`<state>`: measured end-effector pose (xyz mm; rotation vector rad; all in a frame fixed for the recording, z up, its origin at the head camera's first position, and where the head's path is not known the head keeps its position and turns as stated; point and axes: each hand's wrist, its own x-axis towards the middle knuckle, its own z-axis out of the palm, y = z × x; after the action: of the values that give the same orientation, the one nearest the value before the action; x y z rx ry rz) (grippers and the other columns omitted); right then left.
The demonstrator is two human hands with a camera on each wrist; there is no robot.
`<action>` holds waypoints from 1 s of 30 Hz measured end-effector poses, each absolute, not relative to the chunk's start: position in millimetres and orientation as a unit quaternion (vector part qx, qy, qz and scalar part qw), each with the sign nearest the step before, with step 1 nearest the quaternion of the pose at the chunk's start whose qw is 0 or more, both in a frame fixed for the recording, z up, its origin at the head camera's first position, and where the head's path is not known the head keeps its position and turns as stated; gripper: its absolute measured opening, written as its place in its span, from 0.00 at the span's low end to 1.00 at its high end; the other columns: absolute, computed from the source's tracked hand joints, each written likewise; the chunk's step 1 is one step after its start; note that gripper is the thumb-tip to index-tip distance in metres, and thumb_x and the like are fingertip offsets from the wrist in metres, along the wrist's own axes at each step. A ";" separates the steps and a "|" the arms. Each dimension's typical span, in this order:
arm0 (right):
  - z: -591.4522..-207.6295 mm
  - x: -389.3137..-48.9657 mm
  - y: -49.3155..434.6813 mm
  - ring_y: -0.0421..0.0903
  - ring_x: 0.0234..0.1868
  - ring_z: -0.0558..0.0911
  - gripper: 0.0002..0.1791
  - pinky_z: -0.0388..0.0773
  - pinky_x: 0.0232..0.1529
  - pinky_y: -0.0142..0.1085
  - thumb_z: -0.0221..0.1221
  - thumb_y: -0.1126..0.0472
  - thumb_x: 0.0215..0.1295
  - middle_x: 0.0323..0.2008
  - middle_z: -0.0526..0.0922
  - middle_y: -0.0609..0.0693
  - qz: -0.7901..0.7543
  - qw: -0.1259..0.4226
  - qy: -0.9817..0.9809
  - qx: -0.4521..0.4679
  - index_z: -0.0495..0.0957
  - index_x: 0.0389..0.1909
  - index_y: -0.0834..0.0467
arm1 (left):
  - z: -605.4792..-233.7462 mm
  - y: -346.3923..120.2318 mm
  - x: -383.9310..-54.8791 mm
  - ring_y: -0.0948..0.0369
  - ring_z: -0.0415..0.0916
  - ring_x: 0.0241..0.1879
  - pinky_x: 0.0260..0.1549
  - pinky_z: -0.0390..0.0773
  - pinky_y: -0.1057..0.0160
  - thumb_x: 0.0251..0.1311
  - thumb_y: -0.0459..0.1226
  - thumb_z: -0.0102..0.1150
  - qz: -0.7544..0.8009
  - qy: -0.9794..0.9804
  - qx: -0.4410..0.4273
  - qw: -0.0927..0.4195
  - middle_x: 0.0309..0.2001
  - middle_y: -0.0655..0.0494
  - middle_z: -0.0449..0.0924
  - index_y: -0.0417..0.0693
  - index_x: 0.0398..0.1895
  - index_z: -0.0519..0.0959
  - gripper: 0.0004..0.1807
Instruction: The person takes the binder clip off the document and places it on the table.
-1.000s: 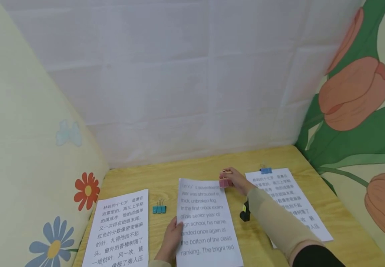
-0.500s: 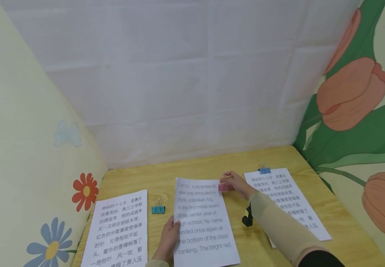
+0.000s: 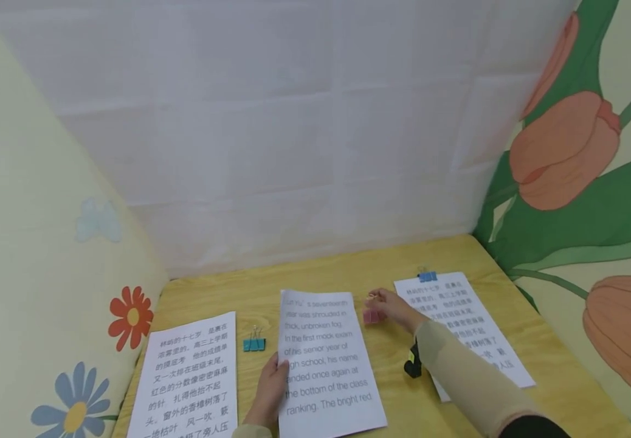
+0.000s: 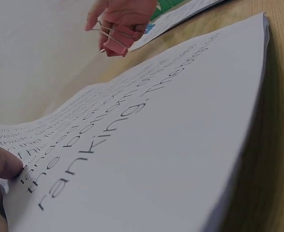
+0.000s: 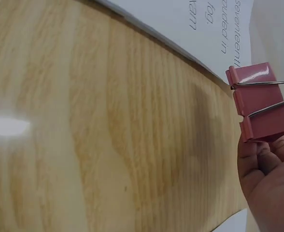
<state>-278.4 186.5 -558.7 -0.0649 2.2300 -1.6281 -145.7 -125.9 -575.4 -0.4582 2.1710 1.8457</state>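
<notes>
My left hand (image 3: 270, 389) grips the left edge of a sheaf of paper (image 3: 323, 365) printed in English. The thumb lies on top of the print in the left wrist view, and the sheets bow slightly there. Off the sheaf's upper right corner, my right hand (image 3: 397, 309) holds a pink binder clip (image 3: 372, 317). In the right wrist view the clip (image 5: 260, 101) has its wire handles pointing away from the paper edge, and the fingers are partly hidden behind it. A gap shows between clip and sheaf in the head view.
A teal binder clip (image 3: 254, 345) stands on the wooden table (image 3: 315, 274) beside a left stack of Chinese-printed paper (image 3: 186, 377). To the right lies another such stack (image 3: 458, 304) with a blue binder clip (image 3: 427, 277) at its top. A small black-and-yellow object (image 3: 413, 365) sits near my right sleeve.
My right hand has drawn the pink binder clip away from the sheaf's upper right corner, rightward and slightly towards me. My left hand keeps its grip on the sheaf. The head view has shifted a little.
</notes>
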 end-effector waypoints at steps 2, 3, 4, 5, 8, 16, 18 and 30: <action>-558.7 -276.0 187.3 0.55 0.54 0.81 0.30 0.67 0.67 0.55 0.59 0.57 0.75 0.52 0.82 0.61 -0.566 0.192 0.801 -0.023 0.66 0.69 0.72 | -575.8 -126.2 -145.8 0.55 0.79 0.37 0.40 0.77 0.58 0.81 0.38 0.37 0.636 0.744 -0.162 0.128 0.40 0.50 0.81 0.35 0.75 0.61 0.26; -558.3 -274.4 187.4 0.56 0.55 0.81 0.31 0.66 0.67 0.56 0.60 0.57 0.75 0.52 0.82 0.61 -0.559 0.194 0.806 -0.023 0.65 0.69 0.72 | -576.0 -126.2 -145.8 0.54 0.79 0.36 0.40 0.77 0.58 0.81 0.38 0.37 0.636 0.744 -0.161 0.128 0.40 0.50 0.81 0.34 0.75 0.61 0.26; -557.9 -272.8 187.7 0.57 0.56 0.80 0.32 0.66 0.68 0.57 0.60 0.57 0.75 0.53 0.81 0.61 -0.553 0.195 0.809 -0.023 0.65 0.70 0.71 | -576.2 -126.2 -145.8 0.54 0.79 0.36 0.39 0.77 0.58 0.81 0.38 0.37 0.635 0.744 -0.163 0.128 0.39 0.49 0.81 0.35 0.75 0.62 0.25; -557.2 -270.9 187.7 0.58 0.57 0.79 0.32 0.67 0.68 0.57 0.60 0.56 0.74 0.54 0.81 0.61 -0.545 0.195 0.815 -0.021 0.65 0.71 0.71 | -576.4 -126.2 -145.8 0.54 0.79 0.36 0.39 0.77 0.57 0.81 0.37 0.37 0.635 0.744 -0.164 0.128 0.39 0.49 0.81 0.35 0.75 0.62 0.25; -556.9 -265.7 187.5 0.58 0.58 0.79 0.34 0.68 0.67 0.57 0.60 0.55 0.74 0.54 0.80 0.61 -0.531 0.196 0.824 -0.017 0.64 0.72 0.70 | -576.9 -126.4 -146.2 0.54 0.79 0.35 0.38 0.77 0.57 0.81 0.37 0.36 0.633 0.745 -0.164 0.128 0.38 0.49 0.81 0.35 0.75 0.61 0.26; -561.8 -257.7 190.6 0.52 0.41 0.88 0.33 0.82 0.53 0.46 0.58 0.61 0.75 0.45 0.84 0.59 -0.576 0.221 0.787 -0.026 0.58 0.70 0.77 | -576.7 -126.9 -147.3 0.55 0.81 0.35 0.38 0.78 0.57 0.81 0.38 0.37 0.637 0.742 -0.163 0.131 0.39 0.50 0.81 0.35 0.76 0.60 0.26; -563.0 -256.4 190.9 0.54 0.41 0.88 0.33 0.83 0.51 0.45 0.58 0.62 0.75 0.44 0.85 0.61 -0.583 0.227 0.780 -0.028 0.58 0.70 0.78 | -575.8 -126.6 -146.9 0.55 0.81 0.35 0.38 0.79 0.57 0.81 0.38 0.36 0.639 0.740 -0.164 0.132 0.39 0.50 0.82 0.35 0.76 0.61 0.26; -567.4 -253.4 190.7 0.48 0.42 0.79 0.30 0.77 0.50 0.44 0.59 0.51 0.75 0.43 0.81 0.54 -0.512 0.222 0.830 0.002 0.70 0.67 0.68 | -571.7 -123.9 -146.5 0.55 0.80 0.33 0.35 0.78 0.58 0.81 0.38 0.36 0.639 0.741 -0.164 0.125 0.38 0.50 0.81 0.35 0.74 0.62 0.25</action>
<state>-253.4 190.7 -567.4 0.0056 2.2930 -1.4132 -146.5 -123.9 -571.7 -0.4773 2.1608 1.8610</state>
